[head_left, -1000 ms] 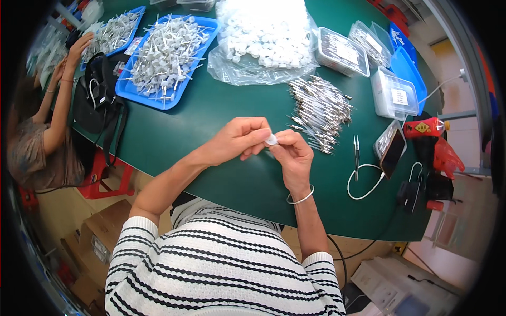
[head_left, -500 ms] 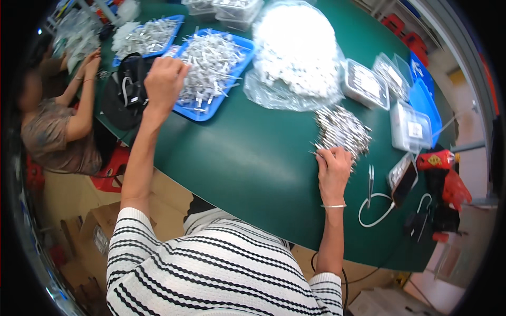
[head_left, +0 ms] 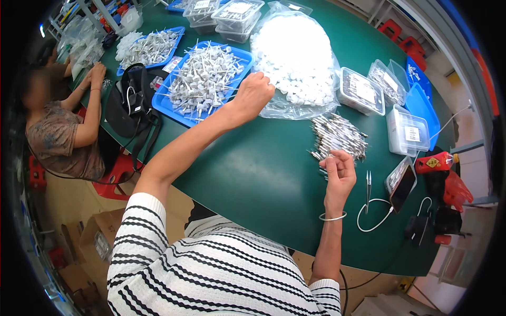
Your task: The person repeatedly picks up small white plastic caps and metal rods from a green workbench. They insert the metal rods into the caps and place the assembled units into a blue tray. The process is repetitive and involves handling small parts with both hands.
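My left hand (head_left: 255, 96) is closed, its fingers curled together at the lower left edge of a clear plastic bag (head_left: 295, 58) full of small white pieces. What it holds, if anything, is hidden. My right hand (head_left: 340, 176) is at the near edge of a pile of slim silvery metal pins (head_left: 340, 136). Its thumb and fingers are drawn together in a pinch, and anything between them is too small to name. Left of the bag, a blue tray (head_left: 158, 105) bears a heap of white-capped metal pieces (head_left: 203, 76).
Lidded clear boxes (head_left: 362, 92) stand right of the bag, others at the back. Tweezers (head_left: 368, 189), a white cable (head_left: 363, 224) and a phone (head_left: 403, 184) lie on the right. A black bag (head_left: 124, 100) sits left of the tray; a seated person (head_left: 63, 126) works beyond it.
My left hand has swung right, from the left side of the tray to the plastic bag. My right hand has drawn slightly back from the pins and turned, showing its curled fingers.
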The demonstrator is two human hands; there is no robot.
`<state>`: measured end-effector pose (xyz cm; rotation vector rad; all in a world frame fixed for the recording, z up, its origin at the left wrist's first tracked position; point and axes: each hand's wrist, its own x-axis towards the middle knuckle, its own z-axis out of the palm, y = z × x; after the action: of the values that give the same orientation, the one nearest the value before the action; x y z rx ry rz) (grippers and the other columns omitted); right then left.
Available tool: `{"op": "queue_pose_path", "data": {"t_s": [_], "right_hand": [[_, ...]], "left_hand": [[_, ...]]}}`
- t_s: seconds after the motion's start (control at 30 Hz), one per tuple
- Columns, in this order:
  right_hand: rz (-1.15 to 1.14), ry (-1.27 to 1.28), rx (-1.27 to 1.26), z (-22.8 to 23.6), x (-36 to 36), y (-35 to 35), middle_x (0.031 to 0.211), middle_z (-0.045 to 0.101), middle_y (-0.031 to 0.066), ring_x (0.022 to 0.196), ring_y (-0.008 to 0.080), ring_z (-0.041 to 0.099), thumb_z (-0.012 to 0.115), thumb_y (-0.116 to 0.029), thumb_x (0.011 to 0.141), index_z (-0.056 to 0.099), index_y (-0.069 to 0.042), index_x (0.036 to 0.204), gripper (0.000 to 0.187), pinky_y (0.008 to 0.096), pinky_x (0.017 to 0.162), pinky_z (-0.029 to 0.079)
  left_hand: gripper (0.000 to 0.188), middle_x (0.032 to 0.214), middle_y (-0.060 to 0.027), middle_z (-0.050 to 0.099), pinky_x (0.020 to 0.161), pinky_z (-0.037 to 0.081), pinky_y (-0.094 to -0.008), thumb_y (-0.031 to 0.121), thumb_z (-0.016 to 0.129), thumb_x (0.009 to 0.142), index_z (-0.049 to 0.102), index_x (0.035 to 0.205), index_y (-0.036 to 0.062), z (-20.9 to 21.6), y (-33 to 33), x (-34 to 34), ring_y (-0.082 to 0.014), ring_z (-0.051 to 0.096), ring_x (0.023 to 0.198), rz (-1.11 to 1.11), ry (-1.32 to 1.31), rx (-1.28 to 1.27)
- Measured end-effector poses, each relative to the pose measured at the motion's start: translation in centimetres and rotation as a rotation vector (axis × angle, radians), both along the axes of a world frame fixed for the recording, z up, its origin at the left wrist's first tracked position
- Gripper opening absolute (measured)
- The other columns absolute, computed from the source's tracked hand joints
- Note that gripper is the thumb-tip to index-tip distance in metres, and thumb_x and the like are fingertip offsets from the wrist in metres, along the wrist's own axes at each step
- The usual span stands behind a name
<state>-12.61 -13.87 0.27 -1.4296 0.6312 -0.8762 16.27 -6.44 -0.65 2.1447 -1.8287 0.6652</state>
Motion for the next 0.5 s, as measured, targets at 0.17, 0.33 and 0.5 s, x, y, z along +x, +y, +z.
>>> {"op": "queue_pose_path", "data": {"t_s": [0.17, 0.33, 0.5], "right_hand": [[0.05, -0.205, 0.37, -1.2, -0.8, -0.7, 0.085, 0.063, 0.0044, 0.076, 0.0107, 0.06, 0.063, -0.003, 0.087, 0.06, 0.001, 0.101, 0.015, 0.0223, 0.069, 0.048], [0.116, -0.25, 0.525, -0.6, -0.7, 0.0, 0.085, 0.063, 0.0054, 0.076, 0.0112, 0.059, 0.064, -0.002, 0.086, 0.061, 0.001, 0.102, 0.017, 0.0235, 0.07, 0.048], [0.137, -0.278, 0.521, -0.9, -0.6, 0.2, 0.083, 0.063, 0.0056, 0.074, 0.0108, 0.059, 0.061, -0.002, 0.087, 0.06, 0.0, 0.1, 0.013, 0.0233, 0.068, 0.047]], "left_hand": [[0.01, 0.071, -0.0078, 0.061, 0.07, 0.04, -0.0347, 0.015, 0.07, 0.069, 0.064, 0.069, 0.0064, -2.4, -1.6, 0.7, -0.0232, 0.056, 0.077, 0.141, -0.079, 0.046], [0.014, 0.078, -0.0083, 0.061, 0.072, 0.042, -0.0362, 0.015, 0.072, 0.069, 0.062, 0.071, 0.005, -2.6, -1.1, 0.6, -0.0255, 0.055, 0.077, 0.117, 0.016, -0.083], [0.014, 0.08, -0.0067, 0.062, 0.068, 0.047, -0.0319, 0.01, 0.072, 0.072, 0.061, 0.077, 0.0034, -0.8, 0.5, -1.1, -0.0207, 0.058, 0.075, 0.039, 0.312, -0.268]]}}
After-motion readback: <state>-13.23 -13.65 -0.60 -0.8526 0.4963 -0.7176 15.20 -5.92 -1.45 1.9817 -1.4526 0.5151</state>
